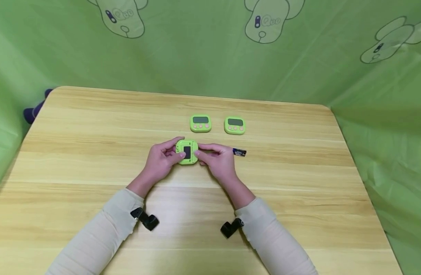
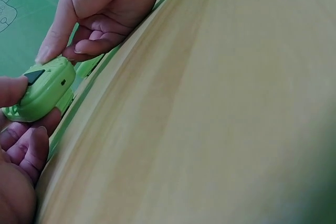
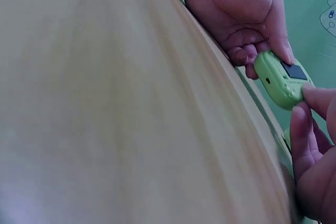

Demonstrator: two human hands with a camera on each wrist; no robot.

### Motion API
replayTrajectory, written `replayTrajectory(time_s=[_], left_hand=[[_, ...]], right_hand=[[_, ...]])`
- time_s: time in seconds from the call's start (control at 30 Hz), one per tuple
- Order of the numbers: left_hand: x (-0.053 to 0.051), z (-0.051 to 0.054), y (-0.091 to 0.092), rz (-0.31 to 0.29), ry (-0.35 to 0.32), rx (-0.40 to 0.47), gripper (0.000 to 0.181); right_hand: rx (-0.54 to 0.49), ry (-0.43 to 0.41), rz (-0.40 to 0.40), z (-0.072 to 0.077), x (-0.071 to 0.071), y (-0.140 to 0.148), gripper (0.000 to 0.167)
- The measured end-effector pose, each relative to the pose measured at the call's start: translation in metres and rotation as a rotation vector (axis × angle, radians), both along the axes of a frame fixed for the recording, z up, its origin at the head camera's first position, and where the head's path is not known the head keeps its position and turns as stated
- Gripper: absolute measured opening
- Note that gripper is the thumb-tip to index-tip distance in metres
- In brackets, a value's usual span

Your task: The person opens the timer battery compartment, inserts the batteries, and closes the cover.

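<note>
A light green digital timer (image 1: 188,162) is held up between both hands, its back with a dark rectangular patch (image 1: 187,150) facing up. My left hand (image 1: 159,159) grips its left edge, thumb on the back and fingers beneath. On the opposite edge, my right hand (image 1: 220,162) pinches the timer, its thumb on the rim. A small slot shows in the timer's side (image 2: 50,95) in the left wrist view. The right wrist view shows the same timer (image 3: 278,85) tilted, with both thumbs on its back face.
Two more green timers, one on the left (image 1: 200,123) and one on the right (image 1: 235,125), lie screen up farther back on the wooden table (image 1: 293,191). Just beyond the right hand lies a small dark blue and black battery-like item (image 1: 239,152). Green curtains (image 1: 210,57) surround the table.
</note>
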State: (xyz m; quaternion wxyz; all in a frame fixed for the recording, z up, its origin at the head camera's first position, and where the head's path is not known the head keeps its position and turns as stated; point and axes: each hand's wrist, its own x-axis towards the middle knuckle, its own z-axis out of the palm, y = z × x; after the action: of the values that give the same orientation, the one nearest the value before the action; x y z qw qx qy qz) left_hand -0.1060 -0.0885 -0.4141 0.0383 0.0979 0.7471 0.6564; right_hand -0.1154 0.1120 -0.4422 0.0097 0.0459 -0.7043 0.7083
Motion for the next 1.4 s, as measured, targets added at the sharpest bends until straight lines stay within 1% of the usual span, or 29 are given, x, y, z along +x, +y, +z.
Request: replayTrajectory(time_s=[0.13, 0.2, 0.27, 0.33, 0.43, 0.5, 0.57, 0.67, 0.8, 0.87, 0.93, 1.0, 1.1, 1.13, 1.17, 1.2, 1.27, 1.3, 1.4], left_hand=[[-0.007, -0.019, -0.002, 0.0, -0.001, 0.021, 0.047], [-0.01, -0.029, -0.003, -0.002, 0.0, 0.04, 0.048], [-0.01, -0.031, -0.004, -0.009, 0.002, 0.056, 0.047], [-0.01, -0.032, -0.005, -0.017, 0.001, 0.065, 0.047], [-0.01, -0.033, -0.005, -0.021, -0.001, 0.065, 0.047], [-0.011, -0.033, -0.005, -0.018, 0.0, 0.062, 0.046], [-0.012, -0.033, -0.004, -0.011, 0.005, 0.056, 0.046], [-0.014, -0.034, -0.003, 0.0, -0.003, 0.067, 0.046], [-0.014, -0.033, -0.003, 0.038, -0.025, 0.093, 0.05], [-0.013, -0.031, -0.003, 0.059, -0.028, 0.102, 0.052], [-0.01, -0.023, -0.002, 0.08, -0.021, 0.094, 0.052], [-0.006, -0.014, -0.001, 0.098, -0.006, 0.084, 0.053], [0.0, -0.002, 0.002, 0.151, 0.03, 0.064, 0.052], [0.001, -0.002, 0.003, 0.171, 0.039, 0.067, 0.051], [0.001, -0.002, 0.004, 0.186, 0.048, 0.074, 0.05], [0.0, -0.005, 0.004, 0.201, 0.055, 0.081, 0.049], [-0.003, -0.014, 0.005, 0.223, 0.061, 0.104, 0.047], [-0.005, -0.02, 0.005, 0.234, 0.07, 0.101, 0.047], [-0.011, -0.036, 0.004, 0.269, 0.111, 0.055, 0.047]], right_hand=[[-0.041, -0.128, 0.025, 0.004, -0.004, 0.002, 0.018], [-0.038, -0.185, 0.046, 0.006, -0.007, 0.003, 0.019], [-0.004, -0.221, 0.064, 0.007, -0.008, 0.004, 0.021], [0.038, -0.238, 0.08, 0.008, -0.009, 0.006, 0.023], [0.093, -0.235, 0.091, 0.009, -0.01, 0.007, 0.025], [0.094, -0.235, 0.088, 0.009, -0.011, 0.006, 0.025], [0.08, -0.23, 0.081, 0.009, -0.01, 0.004, 0.025], [0.095, -0.213, 0.081, 0.007, -0.009, 0.001, 0.023], [0.181, -0.177, 0.145, 0.006, -0.004, -0.002, 0.026], [0.193, -0.16, 0.189, 0.006, -0.002, -0.003, 0.029], [0.178, -0.141, 0.208, 0.005, -0.001, -0.003, 0.029], [0.148, -0.118, 0.204, 0.004, -0.001, -0.004, 0.028], [0.093, -0.084, 0.158, 0.002, -0.001, -0.005, 0.026], [0.072, -0.075, 0.142, 0.002, -0.001, -0.006, 0.026], [0.047, -0.069, 0.125, 0.001, -0.001, -0.007, 0.027], [0.022, -0.064, 0.106, 0.001, -0.001, -0.009, 0.027], [-0.012, -0.045, 0.068, 0.0, -0.002, -0.012, 0.027], [-0.016, -0.027, 0.049, -0.001, -0.003, -0.014, 0.026], [0.0, 0.037, -0.004, -0.004, -0.006, -0.019, 0.024]])
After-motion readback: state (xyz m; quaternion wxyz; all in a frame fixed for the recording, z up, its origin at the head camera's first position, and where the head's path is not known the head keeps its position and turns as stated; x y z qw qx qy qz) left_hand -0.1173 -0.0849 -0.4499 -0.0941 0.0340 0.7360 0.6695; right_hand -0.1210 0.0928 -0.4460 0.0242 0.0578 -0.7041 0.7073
